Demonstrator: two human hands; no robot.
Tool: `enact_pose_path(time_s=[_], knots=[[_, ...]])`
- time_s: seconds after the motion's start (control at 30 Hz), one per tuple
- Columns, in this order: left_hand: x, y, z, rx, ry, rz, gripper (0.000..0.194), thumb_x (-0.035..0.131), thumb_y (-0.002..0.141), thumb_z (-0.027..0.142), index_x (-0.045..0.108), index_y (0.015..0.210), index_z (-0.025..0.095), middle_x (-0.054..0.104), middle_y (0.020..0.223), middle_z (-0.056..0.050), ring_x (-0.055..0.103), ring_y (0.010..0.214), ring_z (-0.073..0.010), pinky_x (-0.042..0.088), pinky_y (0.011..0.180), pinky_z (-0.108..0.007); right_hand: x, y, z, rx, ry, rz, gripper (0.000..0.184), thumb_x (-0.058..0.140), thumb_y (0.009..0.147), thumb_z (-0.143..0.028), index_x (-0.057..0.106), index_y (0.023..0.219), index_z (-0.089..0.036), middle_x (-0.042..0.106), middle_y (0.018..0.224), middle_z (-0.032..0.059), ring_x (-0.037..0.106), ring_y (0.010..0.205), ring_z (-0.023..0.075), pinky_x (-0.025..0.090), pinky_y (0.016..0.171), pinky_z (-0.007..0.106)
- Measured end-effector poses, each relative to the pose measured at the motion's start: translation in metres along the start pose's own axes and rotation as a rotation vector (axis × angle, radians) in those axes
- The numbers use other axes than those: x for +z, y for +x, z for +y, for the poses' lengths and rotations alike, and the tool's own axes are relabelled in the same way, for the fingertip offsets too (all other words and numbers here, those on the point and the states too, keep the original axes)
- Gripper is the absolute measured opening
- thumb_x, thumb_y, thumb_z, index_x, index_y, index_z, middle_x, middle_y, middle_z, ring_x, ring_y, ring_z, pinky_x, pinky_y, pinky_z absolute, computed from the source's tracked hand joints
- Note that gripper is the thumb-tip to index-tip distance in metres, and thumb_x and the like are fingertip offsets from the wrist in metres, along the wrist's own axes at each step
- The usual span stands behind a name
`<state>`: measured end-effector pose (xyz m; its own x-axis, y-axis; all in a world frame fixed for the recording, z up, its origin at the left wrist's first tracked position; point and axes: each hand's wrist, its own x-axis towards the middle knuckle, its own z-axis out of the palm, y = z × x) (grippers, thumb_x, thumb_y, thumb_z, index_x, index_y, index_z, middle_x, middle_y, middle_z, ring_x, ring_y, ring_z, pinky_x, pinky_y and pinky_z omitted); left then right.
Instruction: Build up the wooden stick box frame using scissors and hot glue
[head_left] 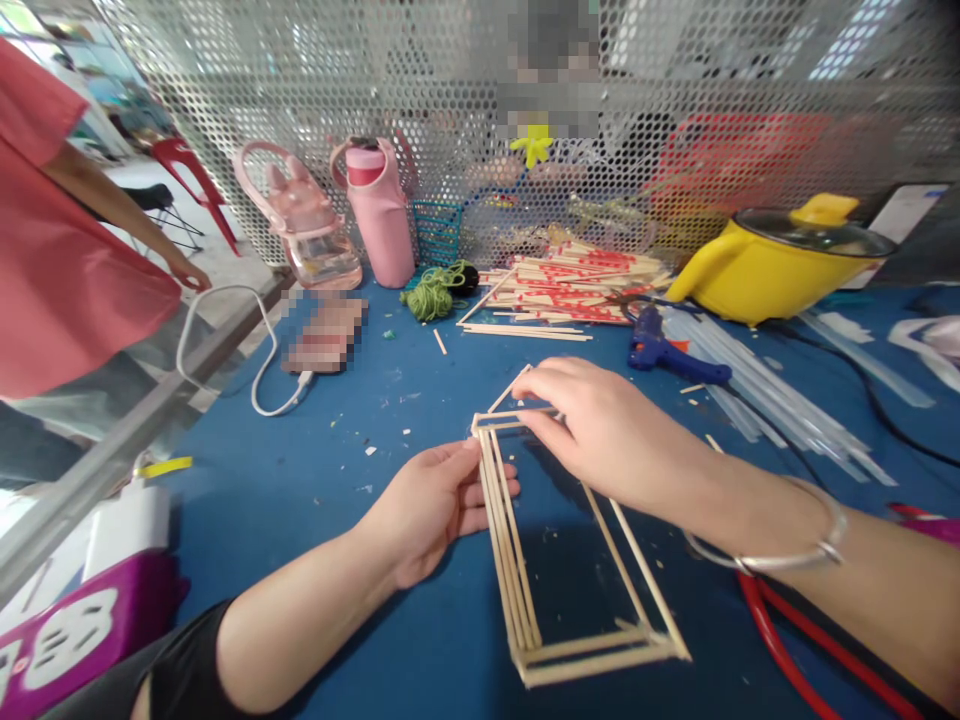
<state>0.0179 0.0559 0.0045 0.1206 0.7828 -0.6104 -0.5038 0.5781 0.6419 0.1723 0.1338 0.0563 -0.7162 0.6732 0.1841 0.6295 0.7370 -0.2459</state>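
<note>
A box-like frame of pale wooden chopsticks (507, 560) stands out over the blue tabletop, with several sticks side by side along its left side. My left hand (439, 500) is closed round the frame's far left corner, thumb on top and fingers underneath. At the far end, my right hand (600, 410) has its thumb and fingers pinched on the frame's sticks. One thin slanting stick (508, 390) runs up to those fingertips; whether it is joined to the frame I cannot tell. The right hand hides the frame's far right corner.
Behind lie a pile of chopsticks in red-marked wrappers (570, 280), green yarn (429, 296) and a pink bottle (382, 225). To the right are a blue glue gun (660, 345), clear glue sticks (772, 390) and a yellow pot (757, 265). A phone (330, 335) and a person in pink (82, 230) are left.
</note>
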Motion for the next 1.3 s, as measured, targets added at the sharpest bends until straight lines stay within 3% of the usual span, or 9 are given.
enact_pose_path(time_s=[0.1,0.27,0.37,0.53,0.7,0.87,0.93,1.07,1.3], knots=[[-0.002,0.002,0.002,0.040,0.047,-0.025,0.023,0.049,0.091,0.027,0.064,0.094,0.010,0.071,0.085,-0.012,0.067,0.071,-0.0130,0.054,0.067,-0.023,-0.005,-0.010,-0.015,0.142,0.209,-0.077,0.019,0.048,0.088,-0.018,0.063,0.078,-0.018,0.065,0.074,0.0011,0.057,0.069,0.0132,0.039,0.065,0.025],[0.000,0.004,0.007,0.046,0.146,-0.024,0.021,0.052,0.090,0.022,0.068,0.087,0.009,0.071,0.070,-0.008,0.064,0.057,-0.0074,0.051,0.059,-0.016,0.000,-0.010,-0.031,0.460,0.527,-0.429,0.020,0.045,0.088,-0.017,0.061,0.099,-0.014,0.063,0.069,0.0012,0.052,0.053,0.0094,0.038,0.051,0.022],[0.000,0.004,0.009,0.038,0.193,0.016,0.020,0.054,0.088,0.023,0.069,0.089,0.009,0.071,0.068,-0.007,0.063,0.055,-0.0070,0.050,0.056,-0.015,0.009,-0.003,-0.034,0.542,0.575,-0.541,0.020,0.043,0.088,-0.016,0.062,0.091,-0.013,0.057,0.061,0.0005,0.047,0.045,0.0080,0.034,0.044,0.021],[-0.001,0.008,0.008,0.048,0.272,0.025,0.026,0.054,0.088,0.031,0.068,0.090,0.010,0.071,0.070,-0.008,0.063,0.054,-0.0068,0.048,0.052,-0.013,0.022,0.006,-0.032,0.633,0.629,-0.529,0.027,0.038,0.090,-0.020,0.054,0.068,-0.015,0.052,0.054,0.0013,0.044,0.042,0.0081,0.031,0.039,0.020],[-0.008,0.009,0.008,0.054,0.331,-0.013,0.032,0.050,0.088,0.039,0.065,0.089,0.011,0.070,0.069,-0.008,0.065,0.058,-0.0083,0.048,0.052,-0.013,0.029,0.010,-0.031,0.681,0.693,-0.537,0.029,0.037,0.091,-0.020,0.051,0.066,-0.016,0.049,0.051,-0.0011,0.044,0.040,0.0078,0.033,0.036,0.018],[-0.013,0.010,0.009,0.214,0.413,0.159,0.037,0.059,0.085,0.035,0.051,0.116,0.017,0.068,0.067,-0.002,0.065,0.054,-0.0123,0.051,0.048,-0.020,0.032,0.011,-0.031,0.703,0.718,-0.534,0.030,0.038,0.090,-0.016,0.051,0.063,-0.016,0.048,0.049,-0.0023,0.044,0.040,0.0074,0.033,0.036,0.017],[-0.013,0.014,0.007,0.273,0.383,0.097,0.037,0.056,0.087,0.029,0.048,0.121,0.018,0.070,0.073,-0.003,0.067,0.058,-0.0127,0.055,0.055,-0.024,0.032,0.011,-0.031,0.704,0.724,-0.532,0.030,0.038,0.090,-0.016,0.051,0.064,-0.016,0.048,0.049,-0.0025,0.044,0.040,0.0073,0.033,0.035,0.017],[-0.012,0.021,0.000,0.281,0.299,-0.015,0.024,0.051,0.089,0.024,0.059,0.110,0.015,0.072,0.078,-0.005,0.068,0.061,-0.0131,0.057,0.065,-0.028,0.031,0.011,-0.031,0.688,0.718,-0.529,0.029,0.039,0.090,-0.017,0.054,0.066,-0.015,0.048,0.049,-0.0018,0.044,0.040,0.0076,0.032,0.034,0.017],[-0.012,0.020,0.002,0.277,0.289,0.002,0.023,0.053,0.088,0.021,0.064,0.107,0.015,0.072,0.075,-0.004,0.066,0.057,-0.0108,0.056,0.062,-0.025,0.031,0.014,-0.033,0.696,0.690,-0.529,0.028,0.041,0.088,-0.015,0.056,0.064,-0.014,0.053,0.050,0.0011,0.049,0.039,0.0088,0.040,0.035,0.018]])
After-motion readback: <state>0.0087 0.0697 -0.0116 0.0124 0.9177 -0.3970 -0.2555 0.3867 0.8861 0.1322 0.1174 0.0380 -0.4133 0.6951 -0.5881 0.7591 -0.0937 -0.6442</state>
